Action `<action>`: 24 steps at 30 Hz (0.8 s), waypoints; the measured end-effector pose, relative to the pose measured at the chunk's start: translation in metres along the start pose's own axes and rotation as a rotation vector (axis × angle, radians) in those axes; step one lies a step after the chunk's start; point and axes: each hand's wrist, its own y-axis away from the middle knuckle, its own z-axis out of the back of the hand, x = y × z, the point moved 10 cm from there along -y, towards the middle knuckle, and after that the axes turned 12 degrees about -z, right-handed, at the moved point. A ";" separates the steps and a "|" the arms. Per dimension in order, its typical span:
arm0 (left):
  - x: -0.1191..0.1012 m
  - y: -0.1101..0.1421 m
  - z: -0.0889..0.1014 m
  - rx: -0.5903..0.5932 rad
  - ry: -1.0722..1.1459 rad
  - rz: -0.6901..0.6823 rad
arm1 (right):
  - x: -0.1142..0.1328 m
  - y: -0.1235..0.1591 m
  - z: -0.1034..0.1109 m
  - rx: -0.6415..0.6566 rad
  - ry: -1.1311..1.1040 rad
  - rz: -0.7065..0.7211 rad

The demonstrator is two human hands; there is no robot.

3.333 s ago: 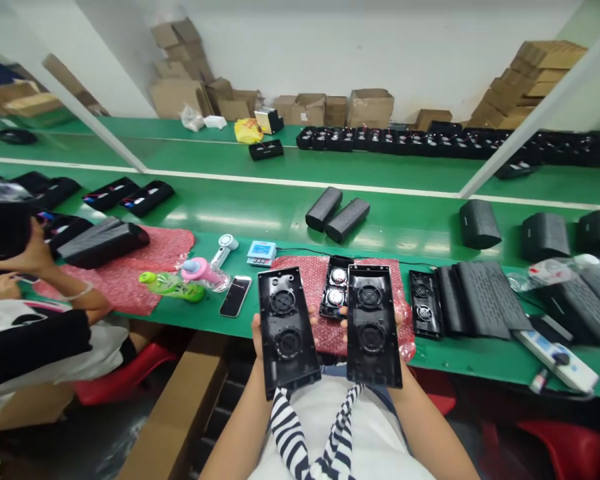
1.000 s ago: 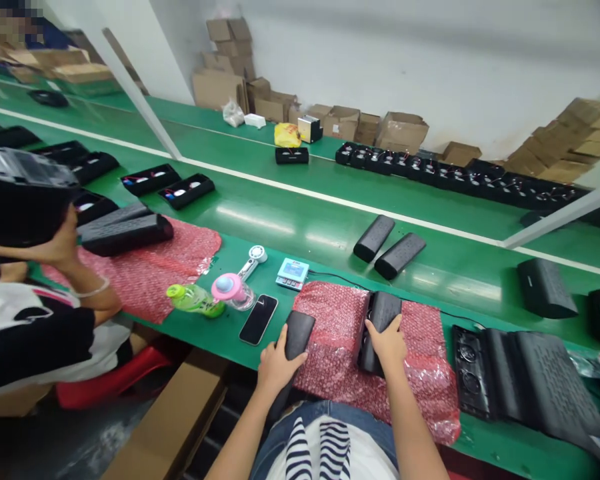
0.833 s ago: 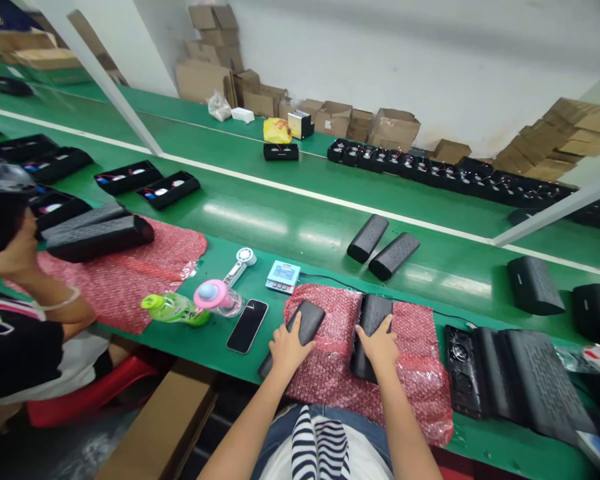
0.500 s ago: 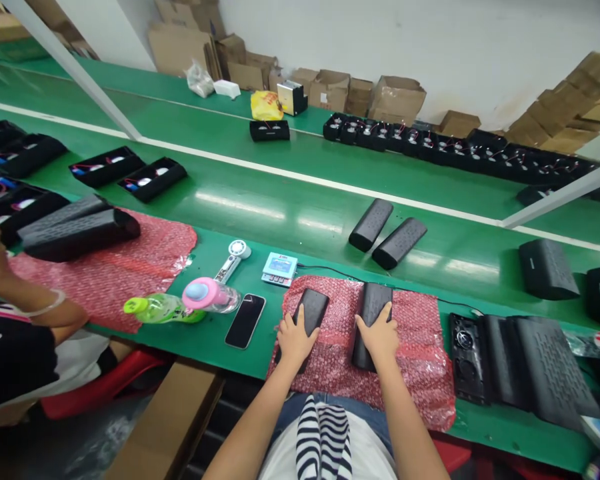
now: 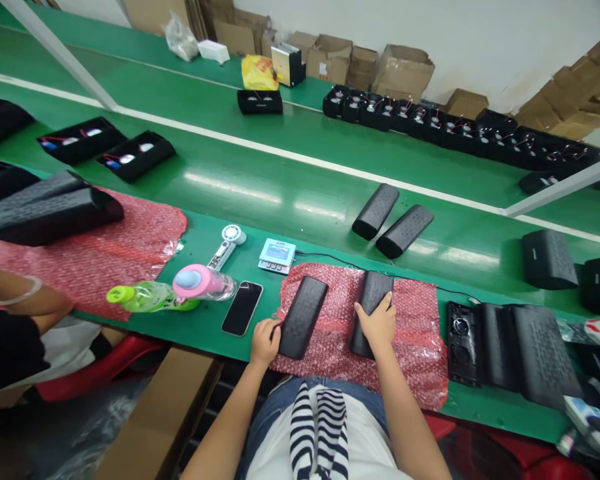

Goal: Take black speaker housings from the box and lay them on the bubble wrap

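No legible text; small meter (image 5: 277,255) display too blurred.
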 end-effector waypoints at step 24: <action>0.009 0.033 0.046 -0.336 0.071 0.178 | 0.003 0.017 0.009 -0.016 -0.019 0.094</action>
